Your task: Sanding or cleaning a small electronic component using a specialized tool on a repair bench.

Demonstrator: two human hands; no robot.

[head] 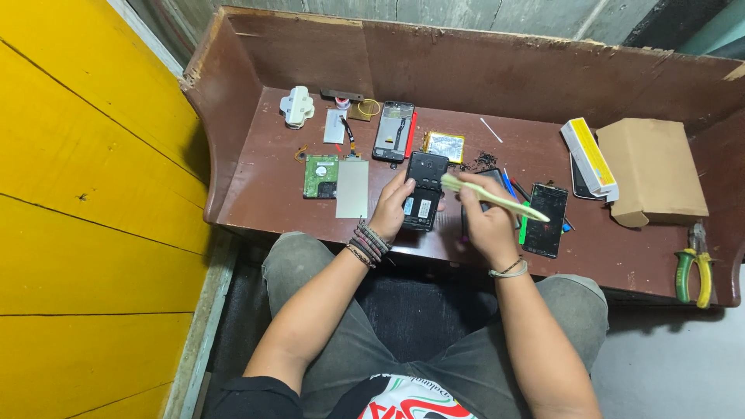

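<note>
Head view: left hand curled around the near-left edge of an opened black phone at the bench centre, right hand closed on a pale brush — the phone looks light, rigid and fragile inside — best gripped by its side edges.
</note>
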